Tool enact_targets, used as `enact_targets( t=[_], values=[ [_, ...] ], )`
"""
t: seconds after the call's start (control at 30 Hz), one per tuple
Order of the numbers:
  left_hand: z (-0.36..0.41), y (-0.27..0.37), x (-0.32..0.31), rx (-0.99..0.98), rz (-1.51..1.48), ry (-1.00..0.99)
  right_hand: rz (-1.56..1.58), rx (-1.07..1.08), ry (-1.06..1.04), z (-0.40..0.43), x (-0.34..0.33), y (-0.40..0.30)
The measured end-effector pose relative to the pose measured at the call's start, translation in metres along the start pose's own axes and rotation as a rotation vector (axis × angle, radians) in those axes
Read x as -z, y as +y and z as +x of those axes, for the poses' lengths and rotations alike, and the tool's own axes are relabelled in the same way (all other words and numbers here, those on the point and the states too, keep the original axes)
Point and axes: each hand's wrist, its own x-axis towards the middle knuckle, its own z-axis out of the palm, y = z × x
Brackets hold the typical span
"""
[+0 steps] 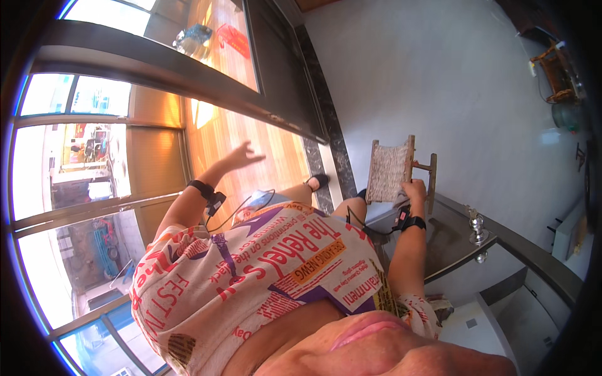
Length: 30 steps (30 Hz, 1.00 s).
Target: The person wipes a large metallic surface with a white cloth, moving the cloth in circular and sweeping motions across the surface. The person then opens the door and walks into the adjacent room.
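Note:
My right hand grips the wooden frame of a small stool with a woven cord seat. The stool is tilted, its leg bars pointing to the right of the view. A greyish cloth shows beside that hand, partly hidden by it. My left hand is held out over the sunlit wooden floor, fingers apart, holding nothing. Each wrist bears a black strap with a small device and a cable. My printed shirt fills the lower middle, with my legs beyond it.
A dark-framed door stands near the dark stone threshold. Behind its glass lies a red item on the floor. A dark counter with a shiny metal and glass fitting is close on the right. A wooden chair stands farther off.

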Motion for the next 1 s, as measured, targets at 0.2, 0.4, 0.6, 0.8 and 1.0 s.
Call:
enact_targets(
  t=[0.2, 0.4, 0.6, 0.8, 1.0],
  values=[
    [-0.027, 0.092, 0.061, -0.532, -0.565, 0.54, 0.2, -0.042, -0.036, 0.013, -0.008, 0.008],
    [-0.004, 0.142, 0.093, -0.447, -0.673, 0.671, 0.31, -0.031, -0.07, 0.03, 0.025, -0.041],
    [-0.001, 0.123, 0.069, -0.418, -0.546, 0.674, 0.355, -0.045, -0.145, 0.043, 0.041, -0.08],
    [-0.063, 0.119, 0.005, -0.561, -0.36, 0.657, 0.305, -0.056, -0.019, 0.077, 0.041, -0.061],
    [-0.123, 0.114, -0.065, -0.498, -0.613, 0.49, 0.319, 0.241, 0.1, 0.19, 0.053, -0.081]
  ],
)
